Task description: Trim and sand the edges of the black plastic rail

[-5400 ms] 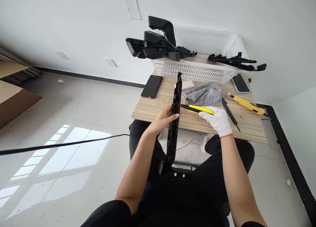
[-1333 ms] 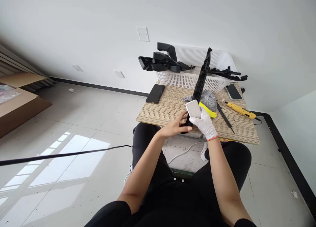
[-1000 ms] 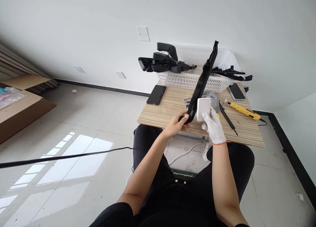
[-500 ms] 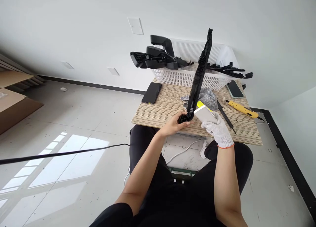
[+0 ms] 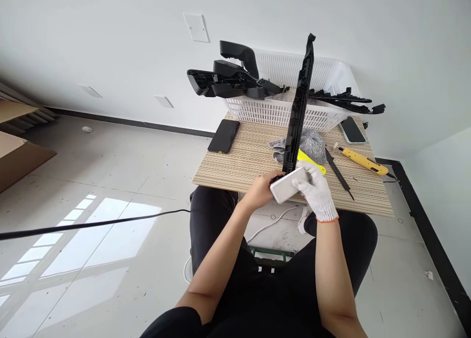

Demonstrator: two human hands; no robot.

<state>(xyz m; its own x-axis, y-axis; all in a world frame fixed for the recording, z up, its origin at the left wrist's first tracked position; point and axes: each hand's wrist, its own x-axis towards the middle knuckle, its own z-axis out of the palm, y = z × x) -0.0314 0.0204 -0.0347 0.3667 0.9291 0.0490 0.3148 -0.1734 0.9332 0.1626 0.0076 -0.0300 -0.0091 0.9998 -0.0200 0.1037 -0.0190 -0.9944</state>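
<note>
My bare left hand [image 5: 262, 190] is closed around the lower end of a long black plastic trim piece [image 5: 297, 110], which stands tilted up past the basket. In my gloved right hand [image 5: 315, 186] is a flat white rectangular block [image 5: 289, 185]. The block is at the trim piece's lower end and hides that end and some of my left fingers. Whether block and trim touch, I cannot tell. Just beyond my right hand lie a yellow tool [image 5: 311, 162], partly covered, and a grey cloth-like glove [image 5: 312, 144].
A white basket [image 5: 257, 111] with several black plastic parts [image 5: 235, 78] stands at the table's back. On the striped table [image 5: 228, 173] lie a dark phone [image 5: 224, 136], another phone [image 5: 353, 130], a yellow corded tool [image 5: 362, 160] and a thin black tool [image 5: 340, 175]. A black cable [image 5: 110, 225] crosses at left.
My right hand has brought the white block left and down, turning it over the trim piece's lower end. The trim piece stands slightly more upright. My left hand keeps its hold.
</note>
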